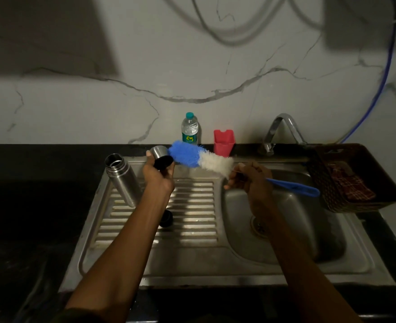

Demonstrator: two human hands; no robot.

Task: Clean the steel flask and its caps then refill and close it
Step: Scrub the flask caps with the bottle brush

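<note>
Above the sink drainboard, the left hand grips a steel cap, mouth turned toward the bottle brush that the right hand clasps, probably for scrubbing. Left of the cap, the open flask stands on the drainboard, awaiting refilling.

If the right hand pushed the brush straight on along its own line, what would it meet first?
Probably the steel cap held in the left hand. The right hand aims the bottle brush leftward, its blue tip already at the cap's mouth; depth is uncertain.
</note>
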